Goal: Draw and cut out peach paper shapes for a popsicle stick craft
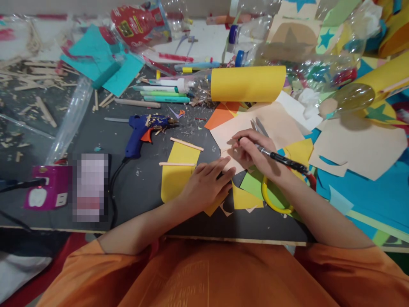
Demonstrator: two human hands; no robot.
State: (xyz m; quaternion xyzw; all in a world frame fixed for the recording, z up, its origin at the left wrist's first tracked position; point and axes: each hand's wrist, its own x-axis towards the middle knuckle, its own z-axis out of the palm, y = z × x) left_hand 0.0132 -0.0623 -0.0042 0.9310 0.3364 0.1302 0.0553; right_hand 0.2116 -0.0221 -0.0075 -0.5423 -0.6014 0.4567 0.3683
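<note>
My right hand (255,149) is closed around a black pen (284,161), its writing end low over a peach paper sheet (223,132). Two pointed metal blades (260,127) show just beyond these fingers. A yellow loop handle (263,194) lies below the right wrist; whether it joins the blades is hidden. My left hand (207,183) rests flat, fingers spread, at the lower edge of the peach sheet and over part of a yellow paper piece (174,185). Two thin wooden sticks (177,164) lie on that yellow piece. Yellow and green scraps (247,198) sit under and between my hands.
A blue glue gun (136,136) with a cord lies left of the yellow paper. Farther left are a blurred-out phone (92,187) and a purple box (47,187). Markers (166,94), a yellow-wrapped bottle (247,84) and other bottles line the back; blue paper (361,196) spreads right.
</note>
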